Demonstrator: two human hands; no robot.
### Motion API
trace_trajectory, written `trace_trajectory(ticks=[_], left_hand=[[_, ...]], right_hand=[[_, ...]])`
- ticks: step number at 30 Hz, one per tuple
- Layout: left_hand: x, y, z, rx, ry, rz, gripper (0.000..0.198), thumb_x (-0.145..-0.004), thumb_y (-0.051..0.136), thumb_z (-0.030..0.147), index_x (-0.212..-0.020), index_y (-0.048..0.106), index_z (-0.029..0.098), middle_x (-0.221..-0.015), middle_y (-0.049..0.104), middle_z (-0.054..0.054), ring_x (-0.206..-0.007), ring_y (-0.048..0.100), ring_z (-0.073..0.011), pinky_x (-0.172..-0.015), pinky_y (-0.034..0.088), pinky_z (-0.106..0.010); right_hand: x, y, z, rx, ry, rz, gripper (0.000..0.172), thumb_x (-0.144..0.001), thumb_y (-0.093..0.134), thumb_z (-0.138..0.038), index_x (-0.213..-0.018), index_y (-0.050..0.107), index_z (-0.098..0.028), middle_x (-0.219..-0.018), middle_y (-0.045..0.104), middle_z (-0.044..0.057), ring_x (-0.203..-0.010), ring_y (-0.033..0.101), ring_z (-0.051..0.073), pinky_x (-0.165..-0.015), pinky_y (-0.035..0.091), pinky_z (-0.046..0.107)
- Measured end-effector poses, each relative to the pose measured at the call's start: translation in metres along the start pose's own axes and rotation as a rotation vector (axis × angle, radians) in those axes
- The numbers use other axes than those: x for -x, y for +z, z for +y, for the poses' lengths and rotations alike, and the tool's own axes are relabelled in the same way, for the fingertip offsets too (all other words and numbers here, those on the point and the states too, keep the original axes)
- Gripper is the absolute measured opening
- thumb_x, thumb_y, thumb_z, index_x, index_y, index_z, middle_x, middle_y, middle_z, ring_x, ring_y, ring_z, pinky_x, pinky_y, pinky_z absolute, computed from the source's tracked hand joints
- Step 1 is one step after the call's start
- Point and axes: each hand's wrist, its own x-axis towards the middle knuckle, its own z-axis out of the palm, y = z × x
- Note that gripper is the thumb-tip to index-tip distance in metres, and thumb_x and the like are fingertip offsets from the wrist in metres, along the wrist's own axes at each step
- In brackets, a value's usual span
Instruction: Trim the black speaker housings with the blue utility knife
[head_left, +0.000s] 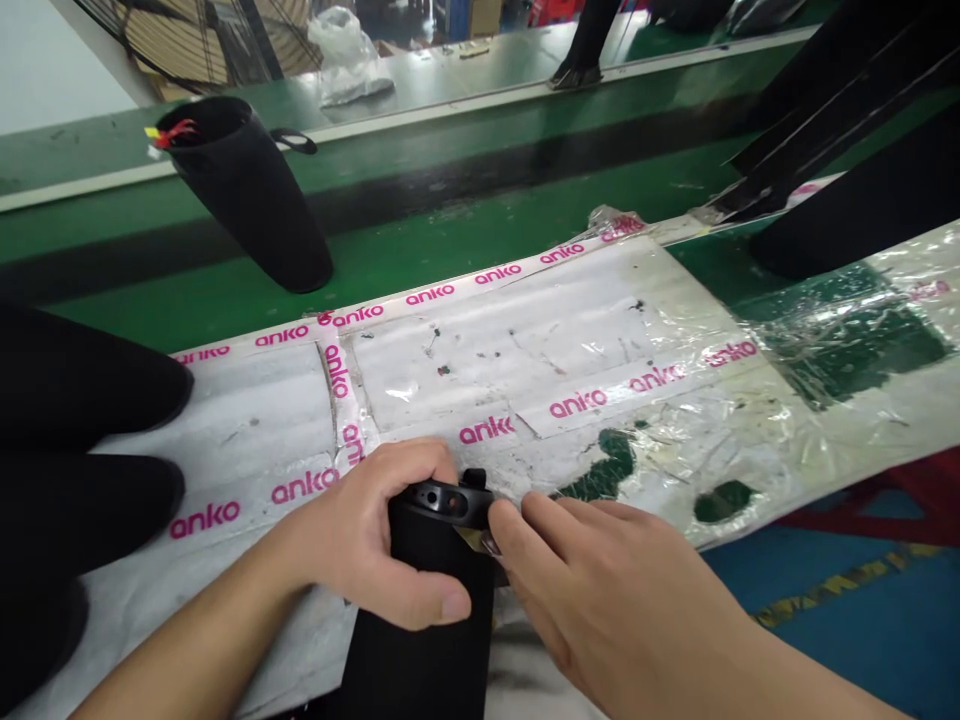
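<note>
A black fabric-covered tube points toward me, with a dark plastic piece at its far end. Small round holes show in that piece, and a short black loop sticks up behind it. My left hand is closed around the tube's end, thumb across the near side and fingers behind. At the right edge of the plastic piece, my right hand is closed in a pinch. A thin, shiny metal tool pokes out from its fingertips against the fabric; most of it is hidden by the hand.
A black tube with red wires at its open top and a side loop stands on the green conveyor. More black tubes lie at left. Black pieces lean at right. Pink-printed tape edges the white work surface.
</note>
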Motion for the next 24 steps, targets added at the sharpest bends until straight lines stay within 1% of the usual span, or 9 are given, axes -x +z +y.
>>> trace_trajectory(ticks=[4, 8, 13, 15, 18, 19, 21, 23, 24], left_hand=[[0.0, 0.001, 0.001, 0.014, -0.01, 0.007, 0.049, -0.064, 0.092, 0.047, -0.08, 0.053, 0.022, -0.073, 0.051, 0.005, -0.064, 0.042, -0.0119, -0.057, 0.035, -0.024], [-0.001, 0.002, 0.003, 0.004, -0.023, 0.009, 0.049, -0.063, 0.092, 0.044, -0.078, 0.052, 0.022, -0.073, 0.049, 0.005, -0.064, 0.041, -0.012, -0.057, 0.034, -0.025], [-0.005, 0.005, 0.008, -0.098, 0.038, -0.007, 0.043, -0.065, 0.087, 0.038, -0.077, 0.049, 0.022, -0.072, 0.045, 0.005, -0.064, 0.04, -0.0125, -0.059, 0.032, -0.026], [-0.007, 0.005, 0.009, -0.124, 0.054, -0.012, 0.042, -0.065, 0.086, 0.038, -0.077, 0.049, 0.022, -0.072, 0.046, 0.005, -0.064, 0.04, -0.0126, -0.059, 0.032, -0.026], [-0.007, 0.004, 0.009, -0.131, 0.036, -0.014, 0.041, -0.067, 0.087, 0.04, -0.078, 0.052, 0.021, -0.074, 0.049, 0.004, -0.065, 0.043, -0.0132, -0.059, 0.034, -0.026], [-0.006, 0.004, 0.008, -0.125, 0.034, -0.013, 0.041, -0.068, 0.087, 0.041, -0.079, 0.053, 0.021, -0.074, 0.05, 0.004, -0.065, 0.044, -0.013, -0.058, 0.034, -0.026], [-0.004, 0.004, 0.006, -0.11, 0.046, -0.011, 0.041, -0.071, 0.087, 0.045, -0.081, 0.055, 0.021, -0.073, 0.05, 0.005, -0.063, 0.044, -0.0123, -0.057, 0.035, -0.025], [-0.003, 0.006, 0.004, -0.096, 0.074, -0.015, 0.044, -0.07, 0.088, 0.049, -0.081, 0.055, 0.021, -0.072, 0.05, 0.005, -0.062, 0.044, -0.0118, -0.056, 0.035, -0.025], [-0.003, 0.008, 0.003, -0.09, 0.09, -0.016, 0.045, -0.069, 0.088, 0.05, -0.081, 0.055, 0.021, -0.072, 0.05, 0.005, -0.061, 0.044, -0.0119, -0.056, 0.035, -0.025]], right_hand=[[0.0, 0.001, 0.002, 0.002, -0.011, -0.014, 0.036, -0.082, 0.049, -0.008, -0.115, 0.048, -0.023, -0.074, 0.059, -0.003, -0.053, 0.055, 0.018, -0.05, 0.032, 0.035], [0.0, 0.002, 0.001, 0.026, -0.016, -0.038, 0.048, -0.072, 0.052, -0.007, -0.118, 0.047, -0.022, -0.072, 0.06, -0.004, -0.049, 0.057, 0.018, -0.047, 0.032, 0.034], [-0.003, -0.007, 0.0, 0.036, 0.014, -0.051, 0.044, -0.058, 0.061, -0.014, -0.098, 0.048, -0.026, -0.062, 0.056, -0.006, -0.038, 0.051, 0.016, -0.041, 0.022, 0.032], [-0.009, -0.014, 0.001, 0.032, 0.018, -0.117, 0.042, -0.055, 0.063, -0.013, -0.091, 0.047, -0.027, -0.059, 0.053, -0.007, -0.036, 0.048, 0.016, -0.041, 0.015, 0.032], [-0.019, -0.025, 0.004, 0.011, 0.006, -0.322, 0.038, -0.058, 0.066, -0.011, -0.086, 0.046, -0.028, -0.056, 0.051, -0.008, -0.036, 0.046, 0.015, -0.042, 0.008, 0.033], [-0.021, -0.028, 0.005, 0.007, -0.005, -0.357, 0.038, -0.059, 0.066, -0.011, -0.085, 0.045, -0.028, -0.056, 0.051, -0.008, -0.036, 0.045, 0.015, -0.042, 0.007, 0.034], [-0.018, -0.032, 0.006, 0.017, -0.035, -0.346, 0.036, -0.059, 0.064, -0.01, -0.086, 0.047, -0.028, -0.059, 0.054, -0.008, -0.038, 0.046, 0.016, -0.041, 0.01, 0.036], [-0.01, -0.034, 0.006, 0.051, -0.053, -0.231, 0.039, -0.061, 0.06, -0.01, -0.096, 0.055, -0.026, -0.062, 0.057, -0.007, -0.039, 0.048, 0.017, -0.041, 0.015, 0.038], [-0.005, -0.034, 0.005, 0.072, -0.056, -0.183, 0.044, -0.062, 0.059, -0.01, -0.105, 0.058, -0.024, -0.063, 0.057, -0.006, -0.039, 0.048, 0.017, -0.042, 0.017, 0.038]])
